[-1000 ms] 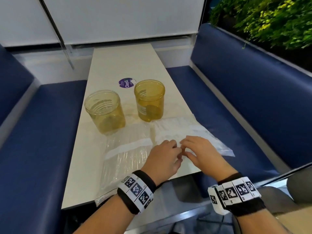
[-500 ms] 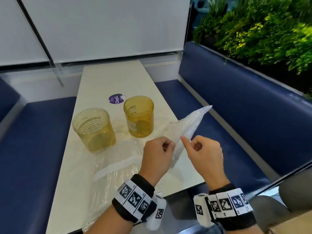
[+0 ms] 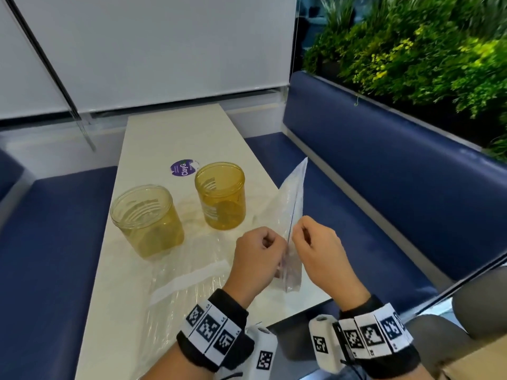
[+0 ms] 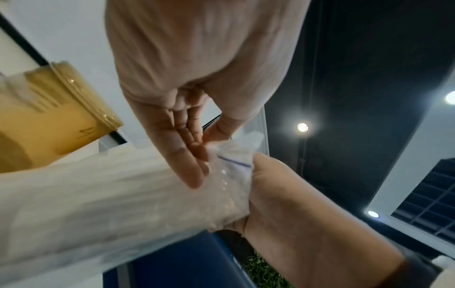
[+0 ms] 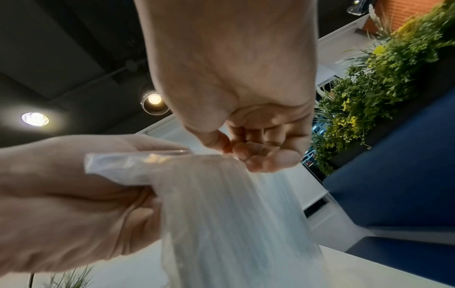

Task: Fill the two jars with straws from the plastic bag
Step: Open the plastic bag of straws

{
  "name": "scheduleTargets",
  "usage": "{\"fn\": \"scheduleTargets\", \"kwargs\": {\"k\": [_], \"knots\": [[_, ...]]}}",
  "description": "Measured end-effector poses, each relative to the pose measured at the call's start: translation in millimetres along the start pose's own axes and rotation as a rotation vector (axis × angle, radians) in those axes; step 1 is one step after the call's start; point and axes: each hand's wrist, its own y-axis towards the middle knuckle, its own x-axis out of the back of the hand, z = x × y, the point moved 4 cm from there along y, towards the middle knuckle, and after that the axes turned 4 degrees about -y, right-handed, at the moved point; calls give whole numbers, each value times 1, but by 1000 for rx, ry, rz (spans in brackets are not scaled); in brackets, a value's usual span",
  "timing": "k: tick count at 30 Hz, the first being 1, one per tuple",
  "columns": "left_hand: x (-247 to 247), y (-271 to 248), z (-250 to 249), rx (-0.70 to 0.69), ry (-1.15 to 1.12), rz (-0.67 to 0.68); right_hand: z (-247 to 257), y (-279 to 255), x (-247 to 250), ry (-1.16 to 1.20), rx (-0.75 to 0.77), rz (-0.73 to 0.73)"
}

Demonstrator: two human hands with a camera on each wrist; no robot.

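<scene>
Two empty amber jars stand side by side on the white table point(image 3: 175, 133): the left jar point(image 3: 146, 220) and the right jar point(image 3: 220, 196), one jar point(image 4: 49, 117) also in the left wrist view. A clear plastic bag point(image 3: 294, 198) of clear straws has its zip end raised on edge, while the rest of the bag lies flat toward the near left. My left hand point(image 3: 270, 242) and right hand point(image 3: 300, 234) pinch that end from opposite sides at the blue zip line. The wrist views show the bag point(image 4: 98, 194) point(image 5: 234, 224) between left hand point(image 4: 194, 155) and right hand point(image 5: 243, 152).
A purple round sticker point(image 3: 183, 168) lies behind the jars. Blue benches run along the left point(image 3: 55, 242) and right point(image 3: 384, 187) of the narrow table. Green plants point(image 3: 425, 50) rise behind the right bench. A white wall panel closes the far end.
Both hands have risen off the table and lifted the bag's zip end from flat to upright. Their fingers have closed into pinches on it. The head view has tilted up.
</scene>
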Motion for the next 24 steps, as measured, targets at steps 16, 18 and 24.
{"fn": "scheduleTargets", "kwargs": {"k": [16,18,24], "knots": [[0,1,-23,-24,85,111,20,7,21,-193,124,-5],[0,2,-22,-26,72,65,25,5,19,-252,107,-41],[19,7,-27,-94,146,-85,22,2,35,-307,16,-200]]}}
